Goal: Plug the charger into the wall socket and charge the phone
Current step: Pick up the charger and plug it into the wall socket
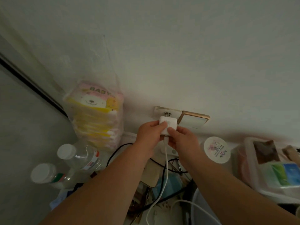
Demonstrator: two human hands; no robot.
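Both hands on the charger [168, 125]: my left hand [150, 135] pinches its left side between thumb and fingers, my right hand [182, 140] grips the lower right corner and steadies the base where the white cable [165, 168] leaves it. Two hands because the block is squat and needs to go in square; one sets the angle, the other stops it twisting. Prongs are visible between block and wall socket [164, 112], so the plug is at the slots but, by my reading, not seated. The socket plate sits low on the wall [178, 54], just beside a gold-rimmed switch [194, 120], hence the forward reach over the clutter. Cable hangs straight down between my forearms, slack, so it does not drag the plug. Phone: possibly the flat pale item [151, 176] under my left wrist; cannot confirm. Bottles [78, 158] and tissue pack [95, 114] stand well to the left, clear of the work.
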